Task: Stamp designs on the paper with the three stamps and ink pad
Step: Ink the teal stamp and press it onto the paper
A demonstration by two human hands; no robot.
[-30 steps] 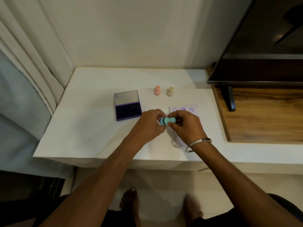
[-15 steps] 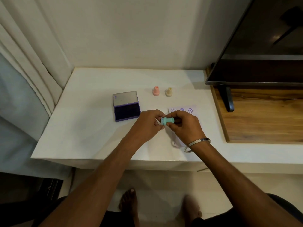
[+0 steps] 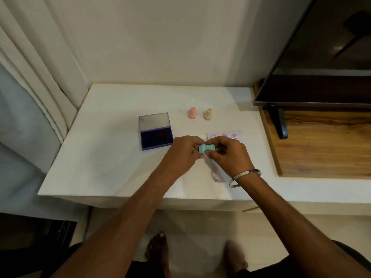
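Note:
A small teal stamp (image 3: 206, 148) lies sideways between my two hands, above the white table (image 3: 112, 157). My right hand (image 3: 228, 155) pinches its body, and my left hand (image 3: 184, 152) holds its left end with the fingertips. A pale lilac paper (image 3: 226, 136) with three purple stamped designs along its far edge lies under my right hand, mostly hidden. An open purple ink pad (image 3: 156, 131) sits to the left of my hands. A pink stamp (image 3: 192, 112) and a cream stamp (image 3: 208, 114) stand upright further back.
A dark TV screen (image 3: 321, 63) on a black foot (image 3: 280, 125) stands on a wooden board (image 3: 321, 149) at the right. A curtain (image 3: 36, 77) hangs at the left. The table's front edge is close to my wrists, with bare feet on the floor below.
Both hands have stayed together on the teal stamp, with only slight finger shifts. The view has drifted a little.

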